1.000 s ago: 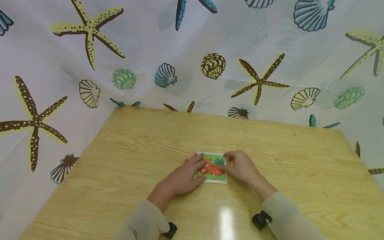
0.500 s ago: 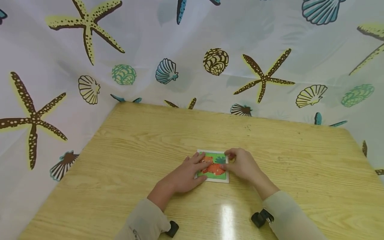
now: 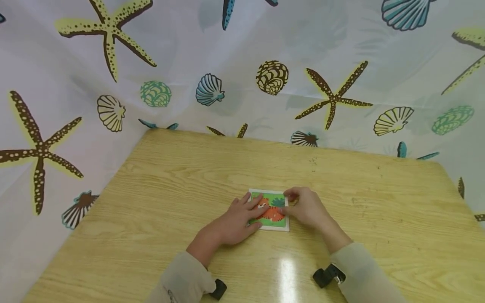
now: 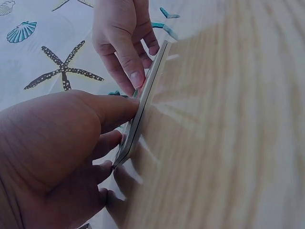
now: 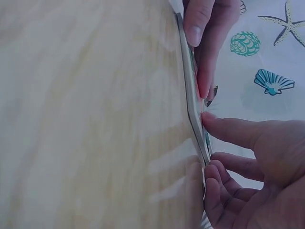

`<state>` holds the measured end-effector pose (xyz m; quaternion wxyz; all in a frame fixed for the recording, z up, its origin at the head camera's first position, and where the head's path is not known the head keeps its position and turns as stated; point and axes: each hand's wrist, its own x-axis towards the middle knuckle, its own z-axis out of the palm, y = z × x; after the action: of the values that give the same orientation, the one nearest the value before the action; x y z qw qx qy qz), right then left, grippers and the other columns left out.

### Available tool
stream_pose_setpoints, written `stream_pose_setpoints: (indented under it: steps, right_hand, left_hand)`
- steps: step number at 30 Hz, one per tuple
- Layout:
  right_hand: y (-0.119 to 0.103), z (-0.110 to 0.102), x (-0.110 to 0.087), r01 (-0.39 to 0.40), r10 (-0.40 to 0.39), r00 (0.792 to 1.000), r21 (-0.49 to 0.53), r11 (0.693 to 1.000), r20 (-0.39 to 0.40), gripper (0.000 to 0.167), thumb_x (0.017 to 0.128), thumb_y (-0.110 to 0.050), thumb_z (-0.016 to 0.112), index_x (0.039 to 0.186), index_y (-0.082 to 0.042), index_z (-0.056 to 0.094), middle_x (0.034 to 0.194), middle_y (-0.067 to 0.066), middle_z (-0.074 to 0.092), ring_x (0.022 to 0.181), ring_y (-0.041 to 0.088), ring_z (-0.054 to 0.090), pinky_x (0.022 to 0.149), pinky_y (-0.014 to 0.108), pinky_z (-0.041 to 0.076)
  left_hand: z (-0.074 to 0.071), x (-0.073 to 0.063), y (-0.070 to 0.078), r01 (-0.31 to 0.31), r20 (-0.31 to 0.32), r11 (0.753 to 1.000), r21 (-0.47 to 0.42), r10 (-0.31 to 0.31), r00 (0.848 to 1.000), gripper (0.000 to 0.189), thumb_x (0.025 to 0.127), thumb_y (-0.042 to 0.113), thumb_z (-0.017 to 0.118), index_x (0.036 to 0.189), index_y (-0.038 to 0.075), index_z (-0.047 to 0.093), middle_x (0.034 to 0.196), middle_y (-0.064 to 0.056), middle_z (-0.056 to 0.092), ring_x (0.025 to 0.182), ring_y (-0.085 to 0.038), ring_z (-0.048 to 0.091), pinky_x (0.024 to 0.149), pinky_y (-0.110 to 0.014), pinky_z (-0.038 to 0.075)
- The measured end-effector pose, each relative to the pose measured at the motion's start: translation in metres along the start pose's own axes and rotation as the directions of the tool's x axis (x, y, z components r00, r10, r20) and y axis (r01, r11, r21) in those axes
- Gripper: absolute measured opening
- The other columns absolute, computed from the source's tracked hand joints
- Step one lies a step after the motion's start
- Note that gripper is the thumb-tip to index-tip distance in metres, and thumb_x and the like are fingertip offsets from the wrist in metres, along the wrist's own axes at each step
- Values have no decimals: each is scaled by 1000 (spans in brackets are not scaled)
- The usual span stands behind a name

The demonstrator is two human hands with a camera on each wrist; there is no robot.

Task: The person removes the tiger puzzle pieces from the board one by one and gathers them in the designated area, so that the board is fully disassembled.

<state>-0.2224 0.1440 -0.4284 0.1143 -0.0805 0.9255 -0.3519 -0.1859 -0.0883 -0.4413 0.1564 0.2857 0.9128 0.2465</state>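
At the left side of the picture board, the left hand lies with fingers spread apart over its face. The board, an orange tiger on green, rests on the worktop. Next, the right hand grips its right edge, thumb on top.

Legible texts, labels, brands, numbers or signs: 0 across the 3 views. At 7 o'clock in the head view, the left sleeve bears a small dark mark; too small to read, and whether it is lettering cannot be determined. At 5 o'clock, the printed card, partly covered, shows no readable wording.
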Motion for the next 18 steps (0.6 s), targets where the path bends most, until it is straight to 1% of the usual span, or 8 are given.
stream_pose_setpoints:
  steps: [3,8,13,18]
  right_hand:
    - [1,1,0,-6,6,1000,20,1000,1,41,87,-23,79,122,-5,69,110,9,68,94,20,60,82,36,50]
    - [2,2,2,-7,8,1000,24,1000,-17,34,91,-26,75,119,-7,71,106,6,70,95,21,61,83,38,51]
    - [1,3,3,-6,7,999,26,1000,-38,32,90,-24,76,116,-6,73,103,6,71,96,21,63,85,40,52]
    - [-2,3,4,-28,30,999,40,999,-41,30,89,-21,77,114,-5,72,103,8,72,99,23,65,88,42,53]
  left_hand:
    - [0,-1,-1,7,5,1000,7,-7,1000,53,106,30,48,156,18,36,168,-9,18,154,-42,5,120,-66,11]
    - [1,-1,-1,-6,-8,1000,-2,6,1000,53,106,29,49,156,17,37,167,-11,20,154,-43,6,120,-67,11]
    - [1,0,-2,-12,-24,1000,10,13,1000,52,106,29,49,155,17,38,166,-12,22,154,-43,9,119,-67,13]
    - [1,-1,-1,-3,-25,1000,18,4,1000,53,105,29,50,156,18,38,166,-12,22,154,-43,10,119,-67,14]
